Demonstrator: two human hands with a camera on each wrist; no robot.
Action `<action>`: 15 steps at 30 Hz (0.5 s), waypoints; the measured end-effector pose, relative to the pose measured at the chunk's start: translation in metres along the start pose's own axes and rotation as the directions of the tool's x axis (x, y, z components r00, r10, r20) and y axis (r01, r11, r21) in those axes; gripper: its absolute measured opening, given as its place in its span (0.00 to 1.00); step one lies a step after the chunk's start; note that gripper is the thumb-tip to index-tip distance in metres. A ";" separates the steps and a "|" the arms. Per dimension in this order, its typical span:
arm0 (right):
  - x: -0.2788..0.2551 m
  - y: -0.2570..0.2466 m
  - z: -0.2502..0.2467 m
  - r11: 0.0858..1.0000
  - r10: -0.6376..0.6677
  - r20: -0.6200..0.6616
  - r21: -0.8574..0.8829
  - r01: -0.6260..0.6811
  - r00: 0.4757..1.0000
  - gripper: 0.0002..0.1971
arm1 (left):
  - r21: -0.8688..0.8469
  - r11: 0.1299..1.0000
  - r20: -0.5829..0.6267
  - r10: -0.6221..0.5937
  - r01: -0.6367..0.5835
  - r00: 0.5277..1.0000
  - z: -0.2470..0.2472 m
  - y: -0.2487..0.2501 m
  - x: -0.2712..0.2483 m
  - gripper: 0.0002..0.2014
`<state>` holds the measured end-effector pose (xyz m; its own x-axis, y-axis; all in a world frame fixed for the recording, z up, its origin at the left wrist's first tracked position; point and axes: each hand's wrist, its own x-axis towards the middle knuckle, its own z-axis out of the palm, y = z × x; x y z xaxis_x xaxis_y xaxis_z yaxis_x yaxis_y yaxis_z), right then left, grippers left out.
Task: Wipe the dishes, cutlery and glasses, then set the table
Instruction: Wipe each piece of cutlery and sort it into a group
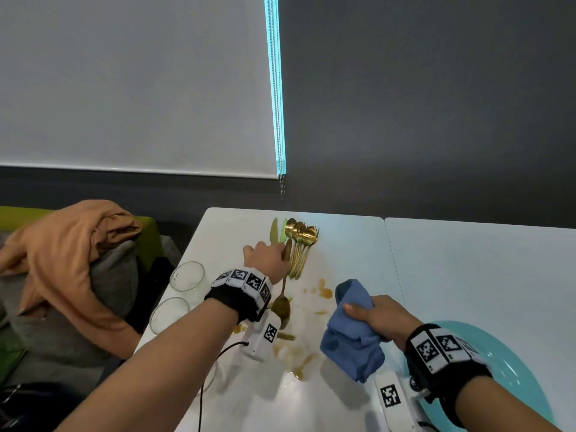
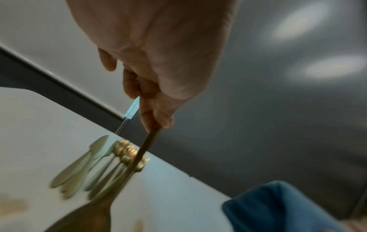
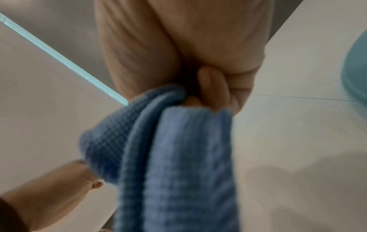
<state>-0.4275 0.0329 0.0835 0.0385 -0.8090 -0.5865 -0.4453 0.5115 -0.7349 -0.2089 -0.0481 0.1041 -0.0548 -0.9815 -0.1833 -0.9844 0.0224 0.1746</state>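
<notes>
My left hand point(image 1: 265, 257) pinches the handle of a gold spoon point(image 1: 282, 307), whose bowl hangs down toward me above the white table point(image 1: 343, 244). In the left wrist view the fingers point(image 2: 151, 113) grip the spoon's handle point(image 2: 139, 157) near its end. A row of gold cutlery point(image 1: 299, 244), knives, spoons and forks, lies on the table just beyond that hand. My right hand point(image 1: 374, 316) grips a bunched blue cloth point(image 1: 352, 332), held above the table to the right of the spoon; the right wrist view shows the cloth point(image 3: 168, 157) hanging from curled fingers.
Two clear glasses point(image 1: 188, 279) point(image 1: 168, 314) stand at the table's left edge. A light blue plate point(image 1: 511, 369) lies under my right wrist. Brown liquid smears point(image 1: 324, 289) mark the table between my hands. An orange garment point(image 1: 62, 251) lies on a seat at the left.
</notes>
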 end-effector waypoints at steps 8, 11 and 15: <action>-0.018 -0.018 0.016 0.993 -0.110 0.115 -0.037 0.115 0.987 0.18 | -0.595 0.803 0.135 0.054 0.037 0.989 -0.022 0.036 -0.029 0.03; -0.021 -0.010 0.029 0.976 -0.107 0.082 -0.184 0.121 0.991 0.15 | -0.605 0.796 0.100 0.089 -0.011 0.991 -0.022 0.051 -0.043 0.01; -0.031 -0.004 0.034 0.960 -0.036 0.018 -0.278 0.039 0.999 0.21 | -0.627 0.778 0.108 0.047 0.031 0.993 -0.018 0.050 -0.053 0.04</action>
<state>-0.3966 0.0657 0.0936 0.0704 -0.8216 -0.5657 -0.6744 0.3786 -0.6338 -0.2525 0.0011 0.1404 -0.1189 -0.9532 -0.2781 -0.6632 -0.1322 0.7367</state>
